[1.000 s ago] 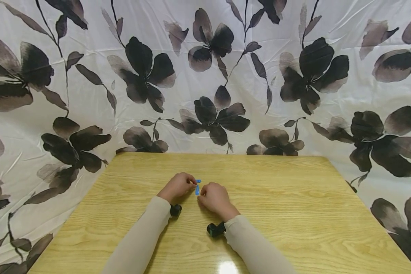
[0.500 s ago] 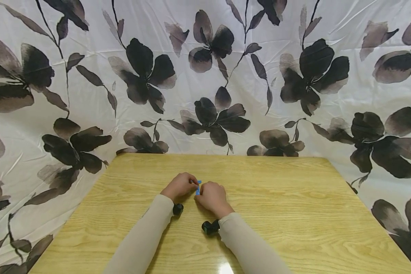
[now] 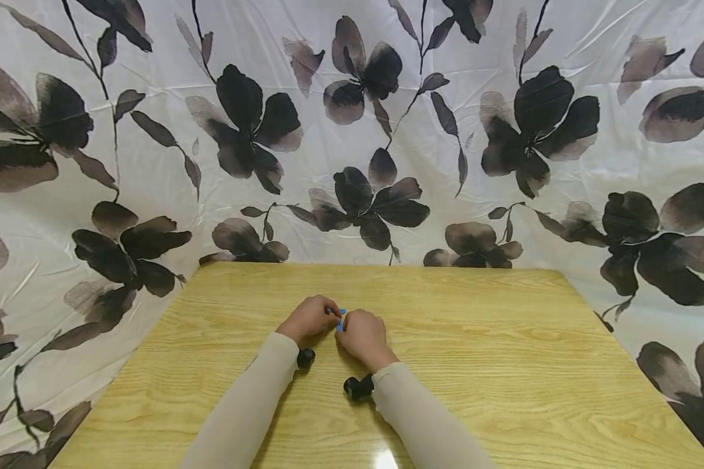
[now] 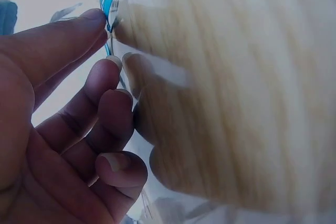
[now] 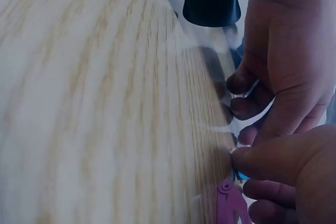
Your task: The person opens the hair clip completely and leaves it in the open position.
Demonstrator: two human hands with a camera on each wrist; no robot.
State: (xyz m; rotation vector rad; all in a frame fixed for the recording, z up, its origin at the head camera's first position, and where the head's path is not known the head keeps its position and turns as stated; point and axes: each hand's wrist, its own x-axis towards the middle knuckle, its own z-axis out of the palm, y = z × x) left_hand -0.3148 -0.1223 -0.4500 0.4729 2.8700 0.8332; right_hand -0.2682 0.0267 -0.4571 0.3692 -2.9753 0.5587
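In the head view, two small blue pieces show at the hands: a blue hair clip [image 3: 339, 327] between the fingertips, and a second blue piece [image 3: 343, 311] just beyond the left fingers. My left hand [image 3: 312, 317] pinches the near clip from the left, and my right hand [image 3: 365, 333] grips it from the right, thumb and finger together. The blue clip [image 4: 108, 1] stands narrow between fingertips of both hands in the left wrist view. Close below the right fingertips, the right wrist view shows a pink snap hair clip [image 5: 229, 203] with a round rivet.
The wood-grain table [image 3: 475, 358] spreads around both hands. Behind it hangs a white cloth [image 3: 434, 150] with dark flowers. A black wrist camera [image 3: 306, 357] sits at the left cuff, another black camera [image 3: 358, 388] at the right.
The right hand has moved slightly left and closed its fingertips on the near blue clip, covering most of it. The left hand has shifted a little right, partly covering the far blue piece.
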